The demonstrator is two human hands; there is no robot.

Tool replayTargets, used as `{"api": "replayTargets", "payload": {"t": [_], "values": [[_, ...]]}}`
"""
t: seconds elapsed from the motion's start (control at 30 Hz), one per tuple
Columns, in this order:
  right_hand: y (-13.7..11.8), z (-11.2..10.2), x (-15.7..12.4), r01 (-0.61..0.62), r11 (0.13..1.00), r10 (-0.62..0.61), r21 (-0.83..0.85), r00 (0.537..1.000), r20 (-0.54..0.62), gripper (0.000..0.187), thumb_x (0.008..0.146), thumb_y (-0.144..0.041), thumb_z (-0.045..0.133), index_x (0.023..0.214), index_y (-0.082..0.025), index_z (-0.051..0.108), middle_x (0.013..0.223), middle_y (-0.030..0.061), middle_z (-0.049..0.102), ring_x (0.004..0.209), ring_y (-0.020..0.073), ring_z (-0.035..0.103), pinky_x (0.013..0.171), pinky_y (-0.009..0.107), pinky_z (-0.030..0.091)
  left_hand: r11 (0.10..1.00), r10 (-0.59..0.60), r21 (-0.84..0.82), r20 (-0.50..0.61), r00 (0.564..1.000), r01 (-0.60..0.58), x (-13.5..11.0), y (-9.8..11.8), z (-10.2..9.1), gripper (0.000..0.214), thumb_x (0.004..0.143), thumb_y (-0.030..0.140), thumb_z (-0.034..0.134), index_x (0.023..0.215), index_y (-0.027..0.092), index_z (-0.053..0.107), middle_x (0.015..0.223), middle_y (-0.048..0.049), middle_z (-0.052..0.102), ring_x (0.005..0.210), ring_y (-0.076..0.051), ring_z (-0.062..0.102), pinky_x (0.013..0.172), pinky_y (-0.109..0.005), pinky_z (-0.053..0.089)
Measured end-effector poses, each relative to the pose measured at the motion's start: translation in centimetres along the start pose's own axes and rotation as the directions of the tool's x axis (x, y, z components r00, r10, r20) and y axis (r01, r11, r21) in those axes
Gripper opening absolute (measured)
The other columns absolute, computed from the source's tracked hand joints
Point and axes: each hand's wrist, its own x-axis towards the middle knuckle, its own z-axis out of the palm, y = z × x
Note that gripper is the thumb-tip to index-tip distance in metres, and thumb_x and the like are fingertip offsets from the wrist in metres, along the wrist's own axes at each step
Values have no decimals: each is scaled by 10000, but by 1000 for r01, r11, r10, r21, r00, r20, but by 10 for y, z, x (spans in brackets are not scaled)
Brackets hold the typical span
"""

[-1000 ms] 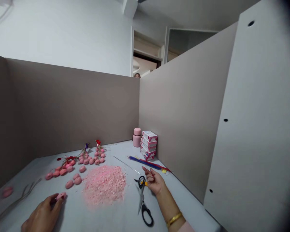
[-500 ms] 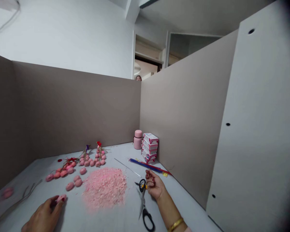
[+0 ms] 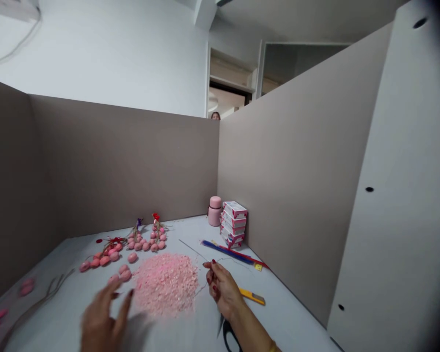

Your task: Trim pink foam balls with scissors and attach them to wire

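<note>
My left hand (image 3: 104,318) is blurred at the lower left, fingers apart, beside a heap of pink crumbs (image 3: 166,283). No object shows clearly in it. To the right of the heap, my right hand (image 3: 220,286) has its fingers pinched on a thin thread (image 3: 201,290). One length of thread hangs toward the heap; another seems to trail right across the table. A long thin metal rod (image 3: 190,248) lies just beyond these fingertips. Partly covered by my right forearm are black-handled scissors (image 3: 230,338). A yellow utility knife (image 3: 252,296) lies right of my wrist.
Loose pink balls (image 3: 125,275) and strung bunches (image 3: 106,259) lie behind the left hand. Stems (image 3: 40,300) are at left. A pink flask (image 3: 214,212), stacked boxes (image 3: 234,224) and blue and red strips (image 3: 227,250) stand or lie along the partition (image 3: 286,171). Someone's head shows beyond it.
My left hand has moved right toward the heap and opened; the pink ball it held is no longer visible. My right hand has shifted left, uncovering the utility knife. The view has turned slightly left.
</note>
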Motion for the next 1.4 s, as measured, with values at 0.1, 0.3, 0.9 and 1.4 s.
{"api": "replayTargets", "payload": {"t": [0.1,0.3,0.9,1.4], "values": [[11,19,-14,80,992,-71,-95,993,95,443,637,-526,728,761,-107,657,449,-58,531,312,9,356,324,137,205,919,85,-389,348,934,61,-28,56,20,453,753,585,495,991,219,613,985,-90,669,882,-262,622,819,-339,481],[20,27,-27,141,962,-95,-234,976,195,396,614,-467,768,676,-85,685,384,-85,436,328,10,326,354,146,197,793,131,-549,575,808,262,-56,83,48,475,829,570,409,1044,183,579,628,1,606,543,-157,544,547,-240,447],[7,26,-29,86,991,-64,-105,979,195,432,703,-552,669,716,-126,595,494,11,608,377,67,495,394,162,283,654,157,-457,861,483,603,-43,79,38,615,700,734,452,874,155,565,430,122,281,408,-70,220,411,-189,131],[9,25,-26,53,999,-52,-4,988,146,419,643,-526,732,677,-142,568,449,-32,564,353,34,425,383,144,275,850,122,-423,738,664,314,-50,76,43,659,766,732,301,823,163,629,472,73,365,462,-111,351,458,-203,265]]}}
